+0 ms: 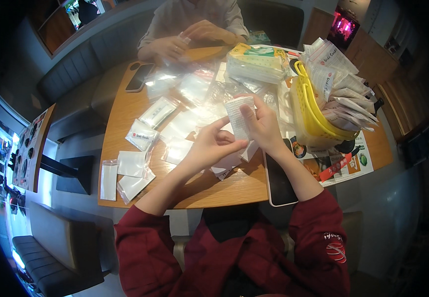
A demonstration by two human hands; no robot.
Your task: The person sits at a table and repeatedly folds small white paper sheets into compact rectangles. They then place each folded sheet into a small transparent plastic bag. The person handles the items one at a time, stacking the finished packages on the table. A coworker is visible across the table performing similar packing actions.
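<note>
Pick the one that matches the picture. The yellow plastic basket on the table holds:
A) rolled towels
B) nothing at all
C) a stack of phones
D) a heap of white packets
D: the yellow plastic basket, to the right of the person's right hand, is piled with white packets that stick out above its rim.

A dark red long-sleeved top is worn, seen at six o'clock in the head view. Both sleeves are pushed up, so the forearms are left bare from about the elbow. A small printed patch in white and red is carried on the right sleeve at about five o'clock. The left hand [209, 144] and the right hand [263, 127] are ungloved.
</note>
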